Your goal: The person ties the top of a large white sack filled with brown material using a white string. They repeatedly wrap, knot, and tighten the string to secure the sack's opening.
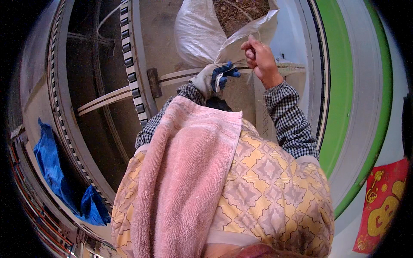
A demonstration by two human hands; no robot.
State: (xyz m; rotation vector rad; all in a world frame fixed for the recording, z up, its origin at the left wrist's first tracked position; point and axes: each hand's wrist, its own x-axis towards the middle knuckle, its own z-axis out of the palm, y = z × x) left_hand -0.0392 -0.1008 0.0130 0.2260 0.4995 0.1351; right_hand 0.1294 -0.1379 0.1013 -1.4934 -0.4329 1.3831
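Left hand [211, 79], gloved, meets the white sack [195, 36] at its gathered edge; grip unclear. Right hand [260, 60], bare, clenched near the rim. Brown debris [236, 19] inside.

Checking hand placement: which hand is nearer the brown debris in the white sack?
Right. The right hand is by the white sack's rim, lower in view and right of the brown debris; the gloved left hand is farther down, by the sack's gathered part.

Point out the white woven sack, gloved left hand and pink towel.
White woven sack [194, 36], head view: bulging left side wall.
Gloved left hand [211, 80], head view: middle of the hand.
Pink towel [183, 176], head view: middle of the cloth.
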